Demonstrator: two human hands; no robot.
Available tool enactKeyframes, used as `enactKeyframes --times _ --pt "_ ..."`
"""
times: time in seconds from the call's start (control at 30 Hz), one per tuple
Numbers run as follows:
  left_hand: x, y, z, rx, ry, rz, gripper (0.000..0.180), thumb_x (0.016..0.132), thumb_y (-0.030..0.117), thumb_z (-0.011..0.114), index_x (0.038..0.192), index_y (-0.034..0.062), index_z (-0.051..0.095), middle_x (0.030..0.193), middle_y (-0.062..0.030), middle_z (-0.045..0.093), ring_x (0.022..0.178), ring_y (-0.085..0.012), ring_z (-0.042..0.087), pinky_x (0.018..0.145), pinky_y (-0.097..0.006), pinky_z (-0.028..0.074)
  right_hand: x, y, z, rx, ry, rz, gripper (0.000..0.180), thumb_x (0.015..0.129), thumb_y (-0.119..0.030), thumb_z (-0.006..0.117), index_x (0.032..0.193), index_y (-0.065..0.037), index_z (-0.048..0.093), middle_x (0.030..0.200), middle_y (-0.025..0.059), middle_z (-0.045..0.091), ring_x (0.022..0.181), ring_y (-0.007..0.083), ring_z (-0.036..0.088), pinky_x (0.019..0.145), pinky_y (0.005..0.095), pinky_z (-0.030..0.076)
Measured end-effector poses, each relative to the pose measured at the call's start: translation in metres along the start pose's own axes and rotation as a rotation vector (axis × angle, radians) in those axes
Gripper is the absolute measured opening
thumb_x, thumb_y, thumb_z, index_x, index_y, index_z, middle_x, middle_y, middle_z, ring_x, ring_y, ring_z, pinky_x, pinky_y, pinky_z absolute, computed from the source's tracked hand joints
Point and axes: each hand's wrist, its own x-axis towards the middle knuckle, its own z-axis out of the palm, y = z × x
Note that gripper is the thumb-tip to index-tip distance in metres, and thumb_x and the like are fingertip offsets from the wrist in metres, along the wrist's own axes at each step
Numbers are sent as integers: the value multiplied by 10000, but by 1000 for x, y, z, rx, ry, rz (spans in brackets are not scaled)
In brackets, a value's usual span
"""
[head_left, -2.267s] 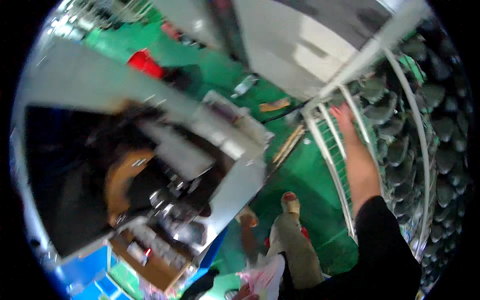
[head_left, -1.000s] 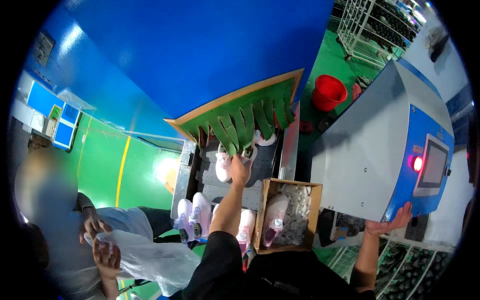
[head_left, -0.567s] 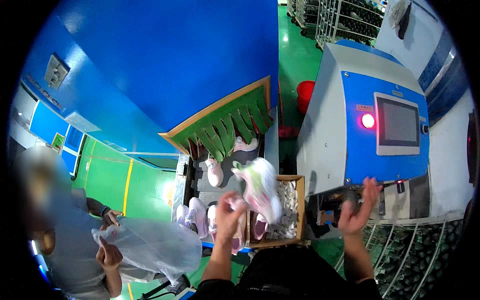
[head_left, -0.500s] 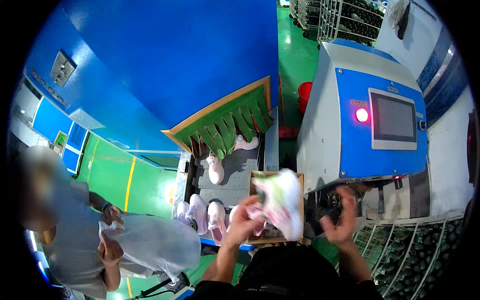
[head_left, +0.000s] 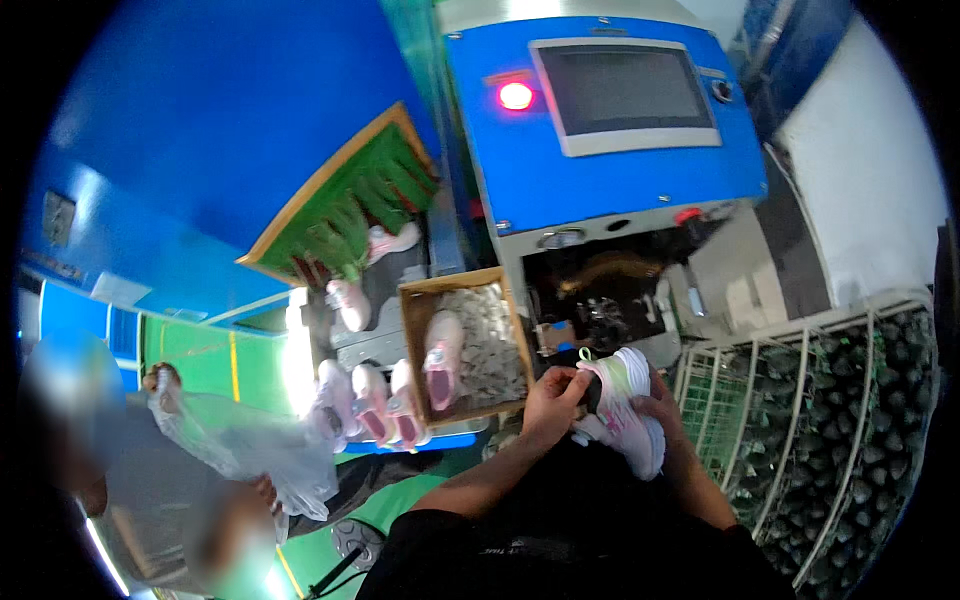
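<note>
Between my two hands is a white, pink and pale-green sneaker (head_left: pixel 622 385), its thick white sole facing right. My left hand (head_left: pixel 550 400) pinches the shoe at its dark opening, near a small green loop. Wrapped round the sole side is my right hand (head_left: pixel 660 405), some of its fingers hidden by the shoe. Just left of my left hand stands an open cardboard box (head_left: pixel 408 318) holding another pink sneaker (head_left: pixel 442 362) and many small white pieces. Several pale pink sneakers (head_left: pixel 370 400) line up left of the box.
A blue machine panel (head_left: pixel 620 185) with a lit red lamp (head_left: pixel 515 96) rises ahead, above a dark cavity (head_left: pixel 605 300). A conveyor (head_left: pixel 385 340) emerges from a green strip curtain (head_left: pixel 370 200). At right stands a wire rack (head_left: pixel 790 430). A co-worker at left handles a plastic bag (head_left: pixel 250 430).
The held sneaker has moved right, out from over the box. My right hand, apart from it before, now grips it too. The view has swung right, and the co-worker's bag has shifted.
</note>
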Motion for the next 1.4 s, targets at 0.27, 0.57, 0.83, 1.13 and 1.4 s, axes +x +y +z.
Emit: enactKeyframes --times 0.27,0.57,0.83,1.13,1.4 --pt "-5 -46 23 285 -212 428 347 1015 332 620 1173 26 571 915 -95 699 778 -165 677 699 -326 545 28 -26 -49 -155 285 -207 750 851 -38 668 1524 -12 338 1280 155 613 1067 264 652 928 388 544" --pt "99 -117 26 -110 -374 83 295 1066 318 535 1150 37 561 996 -2 595 941 -100 564 839 -292 469 114 -60 26 -1660 481 39 974 811 -361 757 1595 -187 206 1351 324 545 1171 440 617 987 471 495" --pt "87 -102 -26 249 -230 52 440 1006 397 580 1085 -35 622 944 -115 702 910 -179 652 847 -333 510 138 -16 24 -1766 503 -43 901 909 -405 628 1608 -194 100 1324 373 494 1081 550 596 939 598 483" --pt "35 -86 -154 507 297 30 512 979 454 569 1158 -17 661 1032 -259 708 1000 -403 688 877 -444 531 137 1 21 -1768 587 -303 823 914 -341 618 1596 -171 191 1266 319 547 1044 514 607 901 572 483" --pt "50 -51 -110 502 -198 -46 548 986 478 561 1256 7 631 1087 -231 705 1050 -351 682 892 -443 525 90 30 22 -1544 650 -629 888 912 -302 671 1562 9 152 1372 398 382 1165 568 495 971 581 442"
